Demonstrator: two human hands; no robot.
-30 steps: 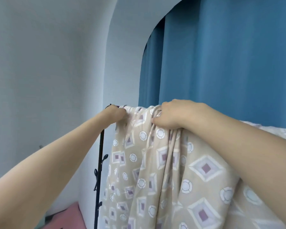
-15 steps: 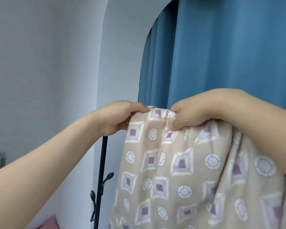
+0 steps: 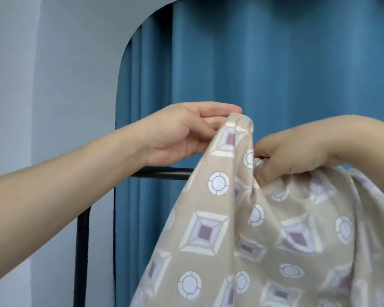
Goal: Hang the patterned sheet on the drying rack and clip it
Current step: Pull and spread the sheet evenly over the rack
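The patterned sheet (image 3: 231,229) is beige with white circles and purple-centred squares; it hangs in folds over the lower right. My left hand (image 3: 182,134) pinches its top corner and lifts it above the black rack bar (image 3: 162,173). My right hand (image 3: 297,156) grips a bunch of the sheet just right of that corner, at about bar height. The bar runs horizontally and disappears behind the sheet. The rack's black upright post (image 3: 81,258) stands at lower left. No clip is in view.
A blue curtain (image 3: 275,63) fills the arched opening behind the rack. A pale grey wall (image 3: 42,85) lies to the left. A thin dark cord or edge (image 3: 114,240) runs down beside the curtain.
The view has moved closer and to the right. My left hand has raised the sheet's corner above the bar, leaving the left stretch of the bar bare. My right hand keeps its grip.
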